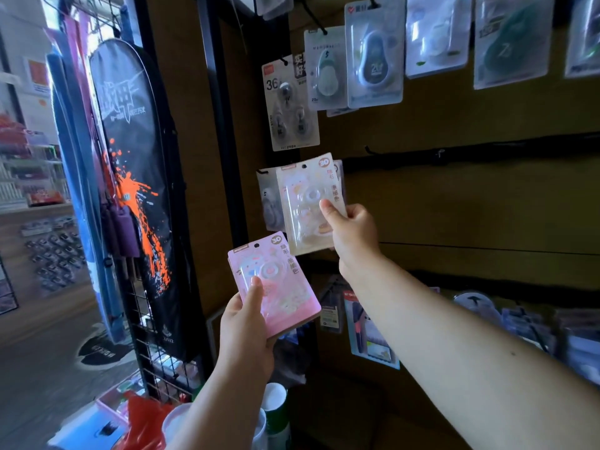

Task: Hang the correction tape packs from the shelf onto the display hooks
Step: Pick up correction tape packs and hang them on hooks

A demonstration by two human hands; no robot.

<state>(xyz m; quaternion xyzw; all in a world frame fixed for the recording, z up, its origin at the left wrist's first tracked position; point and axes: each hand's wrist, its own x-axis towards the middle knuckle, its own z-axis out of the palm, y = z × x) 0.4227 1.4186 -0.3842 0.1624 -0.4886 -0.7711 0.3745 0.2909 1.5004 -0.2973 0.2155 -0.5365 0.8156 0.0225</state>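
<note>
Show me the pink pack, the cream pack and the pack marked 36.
pink pack (276, 287): head view, blister front.
cream pack (305, 203): head view, blister front.
pack marked 36 (289, 108): head view, card middle.

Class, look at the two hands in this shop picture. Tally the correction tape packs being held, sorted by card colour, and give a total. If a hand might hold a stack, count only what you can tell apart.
Pink pack, in the left hand: 1 (possibly a stack; edges unclear)
Cream pack, in the right hand: 1
Total: 2

brown display board (470, 203) with black hook rails (487, 151), blister packs (373, 56) hung along its top row
</note>
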